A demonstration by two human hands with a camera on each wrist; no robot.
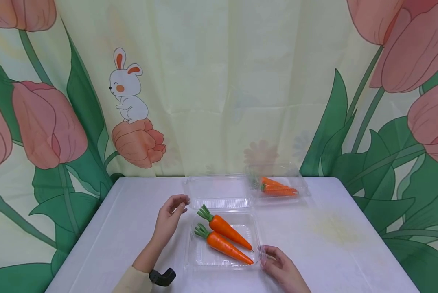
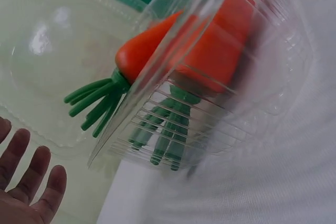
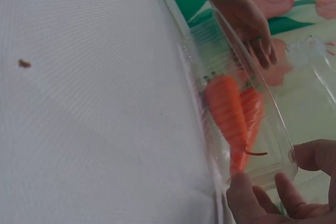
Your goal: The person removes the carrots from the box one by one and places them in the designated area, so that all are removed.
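Two orange carrots with green stalks, a rear carrot (image 1: 231, 232) and a front carrot (image 1: 227, 247), lie side by side in the tray of a clear plastic clamshell container (image 1: 204, 263). Its lid (image 1: 219, 191) is folded back flat behind the tray. My right hand (image 1: 280, 266) grips the tray's right rim near the front corner, thumb (image 3: 315, 155) on the rim and fingers against the outer wall. My left hand (image 1: 170, 215) hovers by the container's left side, near the hinge. Its fingers (image 2: 32, 171) are apart and hold nothing.
A second clear container (image 1: 253, 195), with carrots (image 1: 277, 188) inside, stands at the back, right of the lid. A white cloth covers the table (image 1: 314, 244). Behind it hangs a curtain (image 1: 204, 81) printed with tulips and a rabbit.
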